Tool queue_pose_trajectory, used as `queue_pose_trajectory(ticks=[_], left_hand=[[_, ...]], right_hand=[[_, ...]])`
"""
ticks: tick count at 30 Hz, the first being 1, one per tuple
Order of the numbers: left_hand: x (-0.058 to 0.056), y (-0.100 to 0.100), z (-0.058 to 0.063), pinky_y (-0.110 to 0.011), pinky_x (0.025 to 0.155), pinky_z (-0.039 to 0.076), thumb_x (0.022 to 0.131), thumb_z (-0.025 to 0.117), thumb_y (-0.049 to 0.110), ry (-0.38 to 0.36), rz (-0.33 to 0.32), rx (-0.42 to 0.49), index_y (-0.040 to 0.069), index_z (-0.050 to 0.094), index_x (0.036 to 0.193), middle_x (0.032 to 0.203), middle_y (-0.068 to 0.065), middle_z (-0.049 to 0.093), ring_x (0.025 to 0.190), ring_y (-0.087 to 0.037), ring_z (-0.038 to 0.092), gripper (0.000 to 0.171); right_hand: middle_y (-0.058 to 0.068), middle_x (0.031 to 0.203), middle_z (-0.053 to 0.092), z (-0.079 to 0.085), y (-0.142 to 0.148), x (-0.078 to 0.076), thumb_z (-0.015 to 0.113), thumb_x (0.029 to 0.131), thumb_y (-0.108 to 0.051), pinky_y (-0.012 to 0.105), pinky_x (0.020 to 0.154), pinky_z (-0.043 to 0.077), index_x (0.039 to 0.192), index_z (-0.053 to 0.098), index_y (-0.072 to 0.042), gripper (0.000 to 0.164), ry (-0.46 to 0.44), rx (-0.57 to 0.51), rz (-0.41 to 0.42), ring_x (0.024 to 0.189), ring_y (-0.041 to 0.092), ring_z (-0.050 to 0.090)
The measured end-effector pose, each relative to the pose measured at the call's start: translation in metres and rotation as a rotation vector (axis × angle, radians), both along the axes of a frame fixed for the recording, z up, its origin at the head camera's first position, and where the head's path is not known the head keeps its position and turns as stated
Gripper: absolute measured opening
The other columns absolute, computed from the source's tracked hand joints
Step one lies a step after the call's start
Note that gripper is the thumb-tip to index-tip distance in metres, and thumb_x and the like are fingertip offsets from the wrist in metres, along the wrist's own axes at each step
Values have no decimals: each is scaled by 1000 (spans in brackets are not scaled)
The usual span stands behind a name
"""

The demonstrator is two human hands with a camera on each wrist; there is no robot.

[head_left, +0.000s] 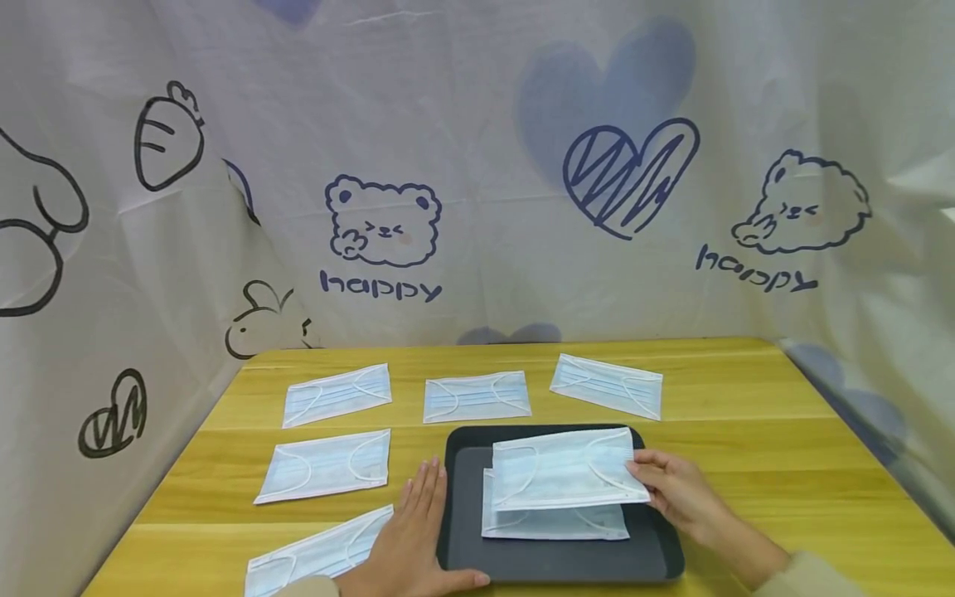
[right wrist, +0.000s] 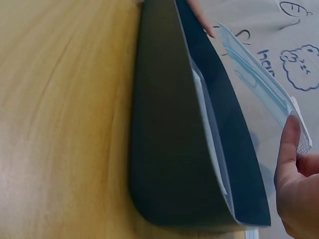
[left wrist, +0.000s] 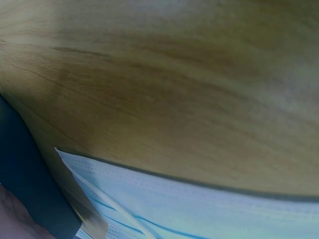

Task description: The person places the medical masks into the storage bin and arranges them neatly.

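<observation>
Over the dark tray [head_left: 462, 555], my right hand [head_left: 682, 497] pinches the right end of a light blue face mask [head_left: 567, 468]. In the right wrist view, thumb and finger of that hand [right wrist: 294, 184] grip the edge of the mask [right wrist: 259, 79], which is raised above the tray's rim. Another mask [head_left: 552, 526] lies flat in the tray, partly covered by the held one. My left hand [head_left: 410, 539] rests along the tray's left side with straight fingers, its thumb at the front left corner. Only a small part of this hand [left wrist: 17, 219] shows in the left wrist view.
Several more masks lie on the wooden table [head_left: 783, 448]: three along the back, including a middle one [head_left: 477, 398], and two at the left, one [head_left: 328, 466] above another [head_left: 321, 554] partly behind my left hand. A printed white cloth [head_left: 485, 149] hangs behind.
</observation>
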State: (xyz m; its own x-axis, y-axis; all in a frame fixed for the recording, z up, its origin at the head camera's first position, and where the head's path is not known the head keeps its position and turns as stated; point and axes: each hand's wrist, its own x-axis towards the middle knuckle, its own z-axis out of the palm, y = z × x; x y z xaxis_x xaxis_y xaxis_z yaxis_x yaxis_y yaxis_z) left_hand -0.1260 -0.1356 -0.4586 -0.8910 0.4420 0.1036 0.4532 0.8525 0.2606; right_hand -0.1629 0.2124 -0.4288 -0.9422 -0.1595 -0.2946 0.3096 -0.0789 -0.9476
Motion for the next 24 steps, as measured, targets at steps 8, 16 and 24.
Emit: queue_pose_trajectory(ticks=[8,16,24], left_hand=[[0,0,2,-10,98,-28,68,47,83,-5,-3,1,-8,18,144,153,-25,13,141,-39,15,122],[0,0,1,-10,98,-28,68,48,82,-5,-7,8,-9,18,144,153,-25,13,141,-39,15,122],[-1,0,-1,-10,98,-28,67,47,83,-2,-2,14,-8,18,144,153,-25,13,141,-39,15,123]], right_hand=[[-8,81,60,-6,-12,-1,53,91,-5,18,66,52,103,56,-1,13,-2,3,27,72,3,60],[-4,81,60,-11,-22,1,54,91,-5,19,63,52,116,47,12,31,-41,85,5,70,5,59],[-6,81,61,-21,-19,1,56,90,-6,19,64,52,111,49,9,27,-23,62,4,72,3,59]])
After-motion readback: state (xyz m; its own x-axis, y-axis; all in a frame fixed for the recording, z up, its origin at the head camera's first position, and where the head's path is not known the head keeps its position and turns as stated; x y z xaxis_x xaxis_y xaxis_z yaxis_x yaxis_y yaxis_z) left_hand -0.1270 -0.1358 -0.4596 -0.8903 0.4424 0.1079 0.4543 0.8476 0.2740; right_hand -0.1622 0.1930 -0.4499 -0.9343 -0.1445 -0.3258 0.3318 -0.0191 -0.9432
